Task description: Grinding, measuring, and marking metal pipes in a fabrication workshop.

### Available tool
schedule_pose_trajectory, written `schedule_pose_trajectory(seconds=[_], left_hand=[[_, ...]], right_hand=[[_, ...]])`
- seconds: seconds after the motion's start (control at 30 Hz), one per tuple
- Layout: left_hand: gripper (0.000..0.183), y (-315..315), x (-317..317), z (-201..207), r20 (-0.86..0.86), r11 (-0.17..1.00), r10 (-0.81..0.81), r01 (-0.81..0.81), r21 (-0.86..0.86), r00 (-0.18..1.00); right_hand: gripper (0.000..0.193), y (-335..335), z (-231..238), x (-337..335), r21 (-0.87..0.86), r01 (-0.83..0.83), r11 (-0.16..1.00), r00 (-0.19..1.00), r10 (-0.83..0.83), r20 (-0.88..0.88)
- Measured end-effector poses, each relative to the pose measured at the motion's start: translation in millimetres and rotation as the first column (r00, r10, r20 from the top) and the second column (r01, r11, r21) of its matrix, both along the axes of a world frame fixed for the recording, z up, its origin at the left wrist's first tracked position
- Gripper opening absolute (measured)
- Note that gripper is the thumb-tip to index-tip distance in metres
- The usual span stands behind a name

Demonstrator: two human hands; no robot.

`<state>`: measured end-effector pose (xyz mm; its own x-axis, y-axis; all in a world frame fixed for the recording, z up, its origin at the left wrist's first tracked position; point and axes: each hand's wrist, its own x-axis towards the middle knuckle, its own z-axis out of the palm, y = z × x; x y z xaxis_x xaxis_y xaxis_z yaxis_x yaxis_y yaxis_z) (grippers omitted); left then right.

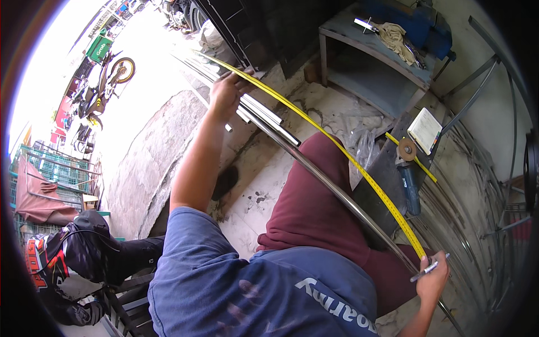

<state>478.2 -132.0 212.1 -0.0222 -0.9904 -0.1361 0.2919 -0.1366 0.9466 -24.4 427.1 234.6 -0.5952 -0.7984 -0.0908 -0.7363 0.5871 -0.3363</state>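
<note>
Above concrete floor [252, 182], yellow tape [368, 178] runs past left grip [227, 94], closure unclear, to right grip [433, 281], pinching pen [429, 268].

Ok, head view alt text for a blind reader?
A person has a yellow tape measure stretched beside a long metal tube, left hand by the tape's far part, right hand at its near end, holding a pen. An angle grinder lies to the right.

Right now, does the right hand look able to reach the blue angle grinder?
Probably yes: the angle grinder lies near the right hand, with no visible obstruction between; the yellow tape runs alongside. However, the pen in that hand would likely hinder gripping.
</note>
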Motion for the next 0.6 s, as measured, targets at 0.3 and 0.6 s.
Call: schedule_pose_trajectory(seconds=[0.3,0.6], left_hand=[[0.062,155.8,-131.4,-26.0,0.095,0.992,-0.122,0.124,-0.008,0.988],[0.082,57.9,-131.2,-72.2,0.041,0.967,0.150,-0.155,0.201,0.988]], right_hand=[[0.024,-118.0,-1.9,93.0,0.108,-0.107,0.988,0.993,0.101,0.058],[0.020,-65.3,39.0,23.6,0.303,-0.127,0.944,0.991,0.137,-0.013]])
